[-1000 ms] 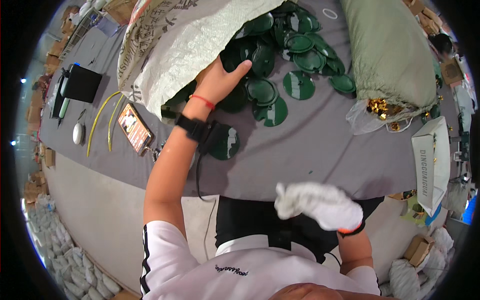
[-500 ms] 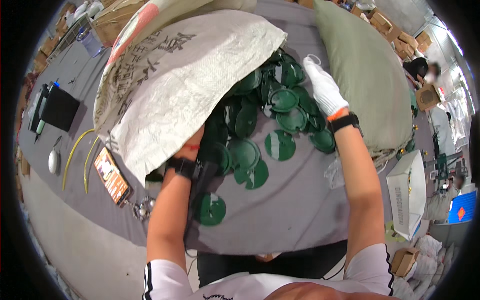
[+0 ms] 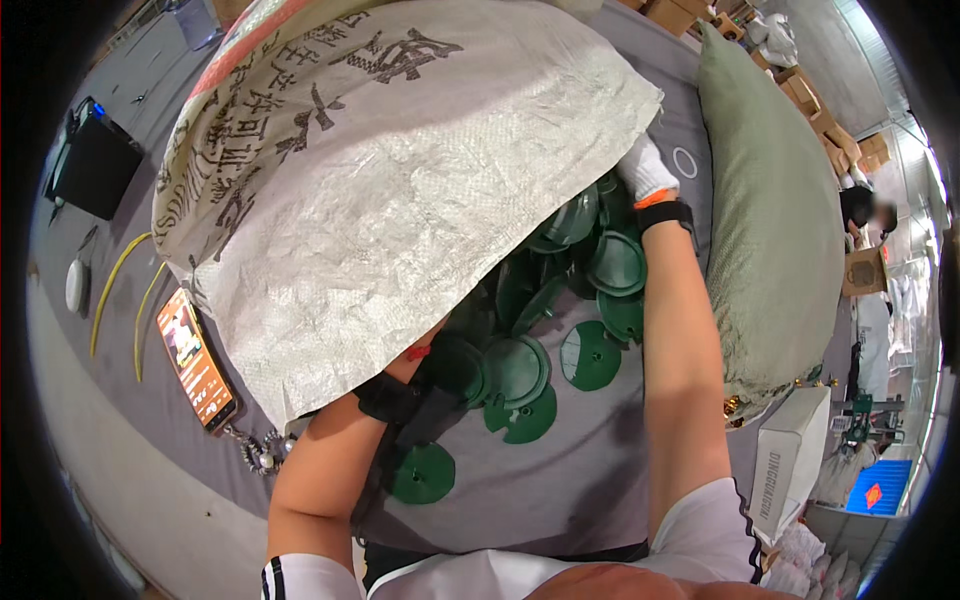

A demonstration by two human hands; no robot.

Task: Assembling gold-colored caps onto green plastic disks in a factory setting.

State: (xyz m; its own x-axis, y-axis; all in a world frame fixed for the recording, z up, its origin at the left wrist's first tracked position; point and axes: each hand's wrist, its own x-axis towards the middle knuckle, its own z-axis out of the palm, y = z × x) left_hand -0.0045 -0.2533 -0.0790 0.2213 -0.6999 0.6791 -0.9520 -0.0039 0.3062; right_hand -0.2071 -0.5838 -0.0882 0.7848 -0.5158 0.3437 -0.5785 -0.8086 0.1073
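A white woven sack (image 3: 440, 200) with dark printing spreads across the table, its mouth facing right. Green round plastic discs (image 3: 615, 262), some with raised rims, lie heaped at that mouth. My left arm reaches under the sack's lower edge; the hand and its fingers are hidden there. My right hand (image 3: 648, 172), in a white glove with an orange cuff, is at the far corner of the mouth, above the discs. Its fingers are covered by the sack edge, so I cannot tell their grip. A lone disc (image 3: 422, 473) lies near my left forearm.
A full greenish sack (image 3: 775, 220) stands along the right. On the left lie a phone (image 3: 198, 360) with a beaded strap, a yellow band (image 3: 115, 290) and a black box (image 3: 98, 165). A white carton (image 3: 790, 465) is at the right edge. Another person (image 3: 865, 210) is far right.
My right hand has moved from beside the greenish sack to the white sack's far corner. The white sack's edge has shifted right, covering more discs. The view has shifted too.
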